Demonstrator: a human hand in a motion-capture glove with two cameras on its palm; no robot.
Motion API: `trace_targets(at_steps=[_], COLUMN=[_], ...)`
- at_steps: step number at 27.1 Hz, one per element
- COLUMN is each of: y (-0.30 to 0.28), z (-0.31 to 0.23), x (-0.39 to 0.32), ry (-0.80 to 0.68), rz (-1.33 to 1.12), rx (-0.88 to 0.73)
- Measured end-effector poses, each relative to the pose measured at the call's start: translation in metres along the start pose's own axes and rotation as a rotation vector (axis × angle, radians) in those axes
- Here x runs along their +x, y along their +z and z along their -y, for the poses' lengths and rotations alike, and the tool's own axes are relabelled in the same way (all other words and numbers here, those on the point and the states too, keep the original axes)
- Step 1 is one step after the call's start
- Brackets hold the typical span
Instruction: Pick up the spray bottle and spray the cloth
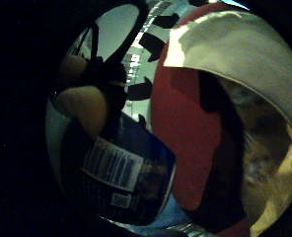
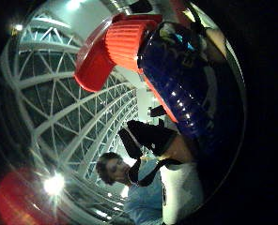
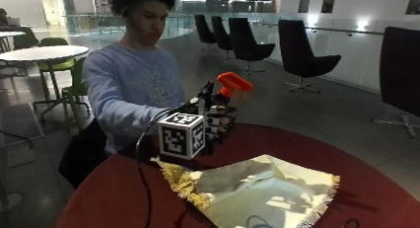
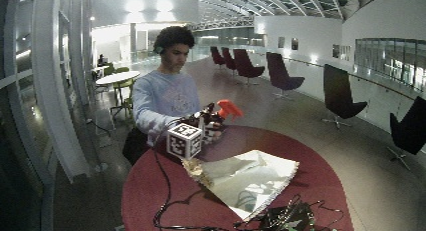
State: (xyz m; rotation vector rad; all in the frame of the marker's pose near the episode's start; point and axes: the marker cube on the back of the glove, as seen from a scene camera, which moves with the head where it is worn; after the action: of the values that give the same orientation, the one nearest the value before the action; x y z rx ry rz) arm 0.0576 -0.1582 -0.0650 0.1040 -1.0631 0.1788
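Note:
My gloved right hand [image 3: 216, 123] grips a spray bottle and holds it upright above the far side of the round red table [image 3: 367, 169]. The bottle's red-orange spray head [image 3: 233, 83] sticks up above the fingers, its nozzle pointing away from the person. Its dark blue body [image 2: 186, 89] with a barcode label [image 1: 111, 165] fills both palm views, and the ribbed red collar [image 2: 125, 44] shows in the thumb side view. A pale gold cloth [image 3: 262, 188] with fringed edges lies spread on the table in front of and below the hand.
Black cables [image 4: 170, 211] run across the table's near part, with a dark tangle of gear [image 4: 286, 218] at its front edge. Dark chairs [image 3: 302, 55] stand on the floor behind, well away from the table.

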Motion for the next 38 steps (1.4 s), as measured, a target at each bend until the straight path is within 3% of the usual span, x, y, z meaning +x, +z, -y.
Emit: trace_targets(at_steps=[5, 17, 26, 38], y=[0.071, 0.217, 0.245, 0.234], z=[0.030, 0.068, 0.059, 0.052], x=[0.005, 0.037, 0.078, 0.060], ry=[-0.153, -0.305, -0.324, -0.324], rz=[0.037, 0.094, -0.104, 0.021], rx=[-0.012, -0.048, -0.169, -0.057])
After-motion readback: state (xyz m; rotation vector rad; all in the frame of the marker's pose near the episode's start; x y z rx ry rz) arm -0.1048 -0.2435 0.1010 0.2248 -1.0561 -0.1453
